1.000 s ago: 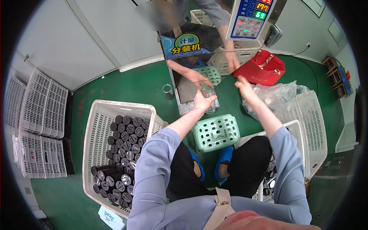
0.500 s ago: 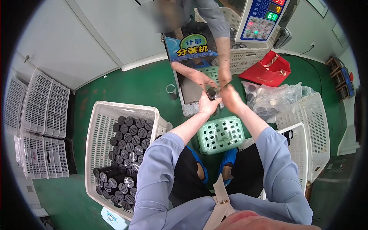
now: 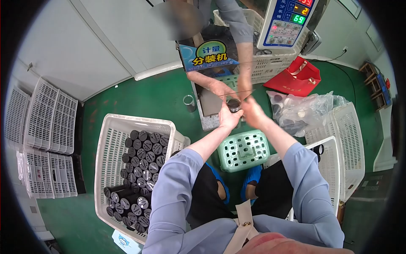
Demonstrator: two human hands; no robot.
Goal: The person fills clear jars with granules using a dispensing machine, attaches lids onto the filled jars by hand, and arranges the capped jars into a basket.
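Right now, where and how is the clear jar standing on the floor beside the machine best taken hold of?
I'd wrap the hand around the side wall of the clear jar, just below its rim, coming from above and its left. It stands upright, and its round wall should suit curled fingers. The machine sits close on its right, so that side looks tighter.

Red bag [image 3: 294,79] (handles up).

A: Changes?
B: Middle readout [image 3: 301,9]: 177, then 7, now -2. Jar [image 3: 234,104] looked clear at the mouth, now dark.
A: Right hand [image 3: 253,113]?
B: Was apart from the jar, now close beside it, blurred.
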